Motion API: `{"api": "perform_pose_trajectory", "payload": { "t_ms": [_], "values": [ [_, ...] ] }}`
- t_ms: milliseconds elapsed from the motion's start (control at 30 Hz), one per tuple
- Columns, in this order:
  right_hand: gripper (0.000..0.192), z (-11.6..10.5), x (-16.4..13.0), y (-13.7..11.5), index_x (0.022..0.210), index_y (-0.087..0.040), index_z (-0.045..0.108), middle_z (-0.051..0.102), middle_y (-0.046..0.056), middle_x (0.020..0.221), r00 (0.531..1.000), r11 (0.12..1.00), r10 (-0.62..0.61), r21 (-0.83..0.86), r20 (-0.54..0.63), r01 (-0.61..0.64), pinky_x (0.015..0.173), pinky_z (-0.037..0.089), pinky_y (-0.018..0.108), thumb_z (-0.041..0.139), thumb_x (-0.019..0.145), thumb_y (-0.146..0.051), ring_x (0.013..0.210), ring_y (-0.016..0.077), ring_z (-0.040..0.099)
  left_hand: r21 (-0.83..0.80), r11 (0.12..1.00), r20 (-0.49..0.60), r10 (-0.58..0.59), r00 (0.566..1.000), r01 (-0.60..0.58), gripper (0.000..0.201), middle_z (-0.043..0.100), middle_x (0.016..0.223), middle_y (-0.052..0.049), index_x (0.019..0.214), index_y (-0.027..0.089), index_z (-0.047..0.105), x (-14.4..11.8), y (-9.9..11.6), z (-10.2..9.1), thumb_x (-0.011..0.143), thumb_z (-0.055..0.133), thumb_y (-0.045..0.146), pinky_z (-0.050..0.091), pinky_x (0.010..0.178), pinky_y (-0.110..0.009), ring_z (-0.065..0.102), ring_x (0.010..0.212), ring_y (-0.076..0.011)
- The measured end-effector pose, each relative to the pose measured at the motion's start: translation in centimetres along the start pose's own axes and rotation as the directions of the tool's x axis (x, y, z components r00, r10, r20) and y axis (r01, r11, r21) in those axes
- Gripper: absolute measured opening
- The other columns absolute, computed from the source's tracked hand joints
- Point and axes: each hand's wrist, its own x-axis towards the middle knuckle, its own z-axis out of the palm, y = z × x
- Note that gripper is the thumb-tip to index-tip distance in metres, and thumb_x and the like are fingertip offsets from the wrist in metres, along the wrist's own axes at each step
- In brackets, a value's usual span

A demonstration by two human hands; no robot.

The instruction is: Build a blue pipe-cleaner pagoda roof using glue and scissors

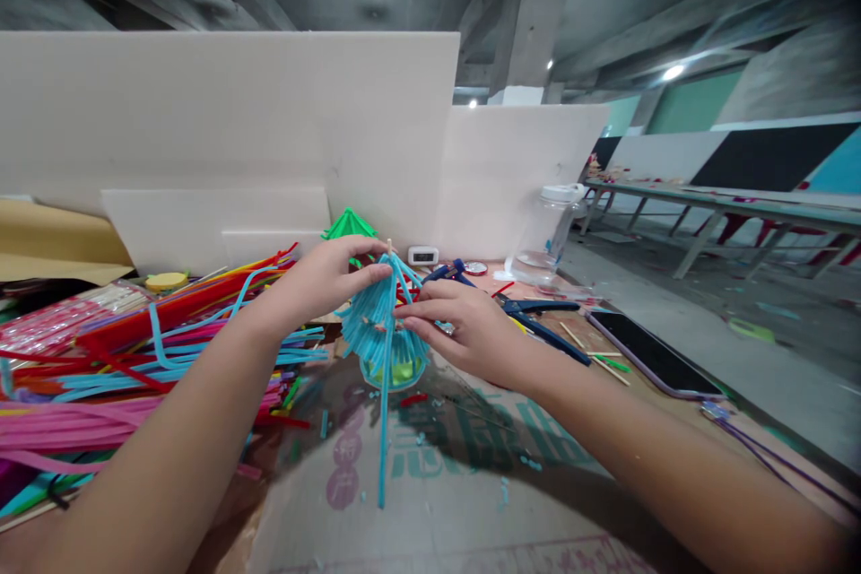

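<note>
Left hand point(323, 280) pinches top of blue pipe-cleaner umbrella point(385, 323), near wooden stick point(388, 246); narrow grip. Right hand point(464, 323) pinches one strand at its side. Umbrella held above table point(471, 502), mid-table toward back edge. Risks, as judged: hard tug bends ribs or slips them off stick; long loose strand point(383, 439) snags; scissors point(538, 318) close to right wrist.

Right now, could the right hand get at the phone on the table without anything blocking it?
Probably yes. The phone lies face up beyond the right hand, nothing over it, but that hand is pinching the blue umbrella.
</note>
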Motion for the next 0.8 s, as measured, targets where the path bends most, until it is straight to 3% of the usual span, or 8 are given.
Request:
{"api": "perform_pose_trajectory", "payload": {
  "t_ms": [200,400,600,800],
  "values": [
    [0.027,0.21,-0.07,0.16,0.104,-0.017,0.073,0.068,0.007,0.089,1.0,1.0,-0.01,-0.003,0.023,0.01,0.073,0.046,0.028,0.049,0.097,-0.027,0.084,0.0161,0.06,0.008,1.0,0.001,0.004,1.0,-0.004,0.043,0.069,0.118,-0.006,0.116,0.021,0.066,0.05,0.01,-0.01,0.086,0.055,0.05,0.05,0.089,-0.036,0.064,0.104,-0.0245],
    [0.026,0.14,-0.04,-0.01,0.101,-0.015,0.073,0.069,0.007,0.087,0.995,1.0,-0.004,-0.006,-0.096,0.004,0.068,0.044,0.026,0.05,0.096,-0.025,0.079,0.0149,0.059,0.016,1.0,0.001,0.001,1.0,-0.001,0.043,0.069,0.118,-0.005,0.116,0.021,0.066,0.0,0.13,-0.04,0.086,0.055,0.05,0.05,0.089,-0.035,0.063,0.105,-0.0241],
    [0.028,0.33,-0.11,0.19,0.106,-0.016,0.074,0.066,0.007,0.083,0.999,0.999,-0.009,-0.036,-0.038,0.008,0.064,0.043,0.026,0.049,0.096,-0.026,0.076,0.015,0.057,0.008,1.0,0.0,-0.003,1.0,0.003,0.042,0.069,0.118,-0.005,0.115,0.021,0.066,0.0,0.06,0.0,0.086,0.055,0.049,0.05,0.089,-0.035,0.063,0.105,-0.024],
    [0.029,0.38,-0.06,0.13,0.11,-0.018,0.072,0.069,0.007,0.089,0.999,0.999,0.047,0.007,-0.013,-0.047,0.072,0.046,0.029,0.049,0.097,-0.028,0.084,0.0163,0.06,-0.025,1.0,0.008,0.006,1.0,-0.006,0.042,0.069,0.118,-0.005,0.115,0.022,0.067,0.09,-0.27,0.03,0.086,0.056,0.05,0.05,0.089,-0.034,0.063,0.106,-0.0241]
  ]
}}
